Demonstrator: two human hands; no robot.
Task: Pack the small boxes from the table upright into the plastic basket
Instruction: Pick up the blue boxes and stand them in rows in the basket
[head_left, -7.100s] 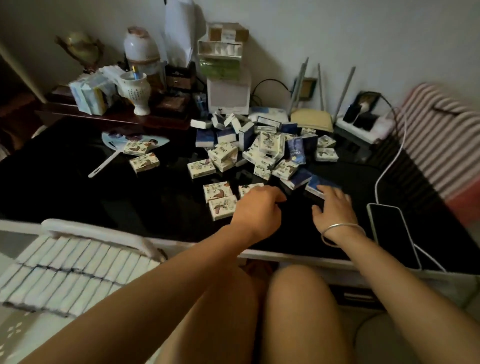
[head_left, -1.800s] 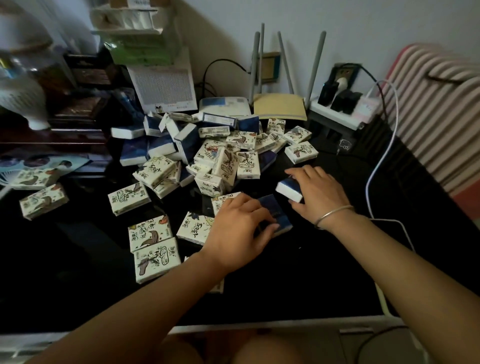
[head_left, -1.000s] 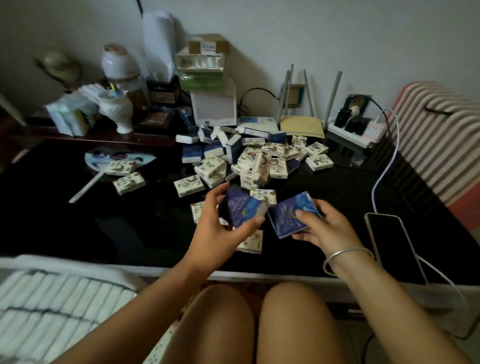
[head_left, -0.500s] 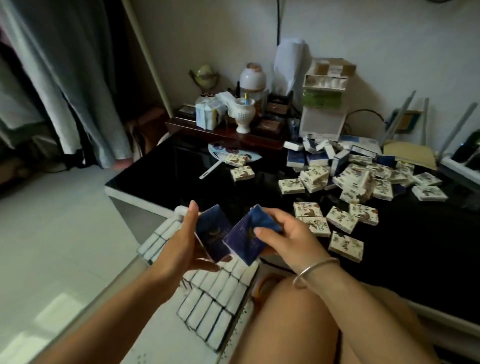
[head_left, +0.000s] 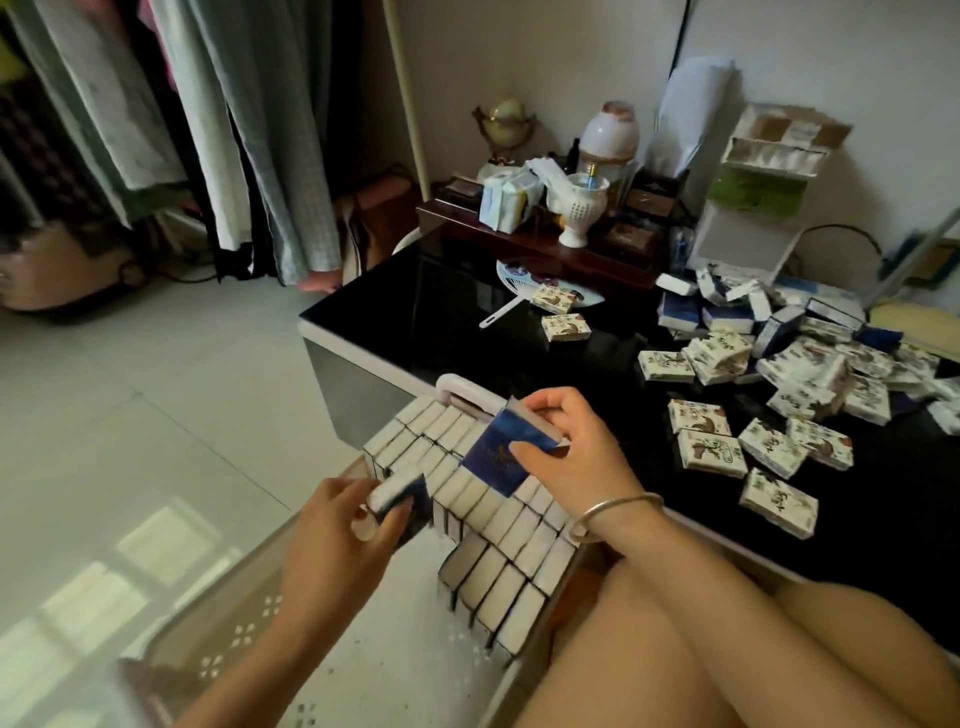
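My left hand (head_left: 337, 540) grips a dark blue small box (head_left: 402, 501), held low at the edge of the rows of upright boxes (head_left: 493, 525) in the plastic basket (head_left: 218, 634). My right hand (head_left: 566, 457) holds a second dark blue box (head_left: 498, 457) above those rows, near the basket's white handle (head_left: 465, 397). Many more small boxes, white patterned and blue, lie in a loose pile (head_left: 795, 364) on the black table (head_left: 447, 322) to the right.
A fan (head_left: 524, 288) and two stray boxes (head_left: 563, 327) lie on the table's left part. Jars, a vase (head_left: 584, 208) and stacked cartons crowd the back. Curtains hang at the left over a pale tiled floor. My bare knees sit at the lower right.
I lifted two blue boxes off the table, and my view swung left. Both hands now hold them down over the basket, the left one lower, at the packed rows.
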